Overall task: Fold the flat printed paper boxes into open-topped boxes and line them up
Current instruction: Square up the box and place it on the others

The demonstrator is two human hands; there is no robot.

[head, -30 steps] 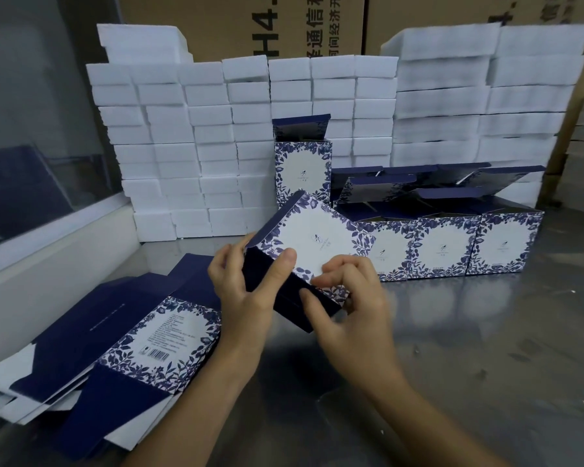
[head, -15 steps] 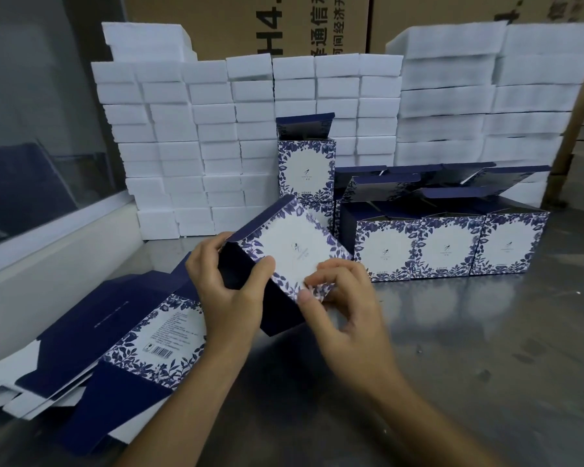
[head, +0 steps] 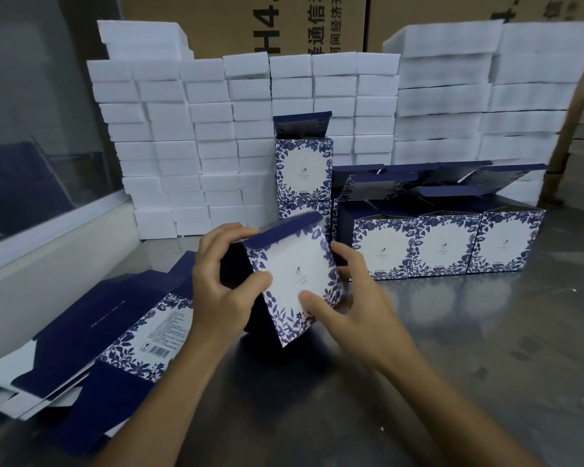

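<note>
I hold a blue-and-white floral box (head: 295,274) tilted above the table, its white printed face toward me and a navy flap at its top. My left hand (head: 221,284) grips its dark left side, thumb on the front face. My right hand (head: 348,298) holds its lower right corner, thumb on the front and fingers behind. A pile of flat box blanks (head: 115,335) lies at the left. A row of folded boxes (head: 445,246) with raised flaps stands at the right, with a taller stack of two boxes (head: 304,170) behind.
Stacks of white foam blocks (head: 196,136) form a wall at the back, with brown cartons (head: 317,25) behind them. A white ledge with a glass pane (head: 48,230) runs along the left. The table is bare metal (head: 452,348).
The box has turned more upright and squared up, its front face now toward me. My right hand has slid from the bottom edge to the lower right corner.
</note>
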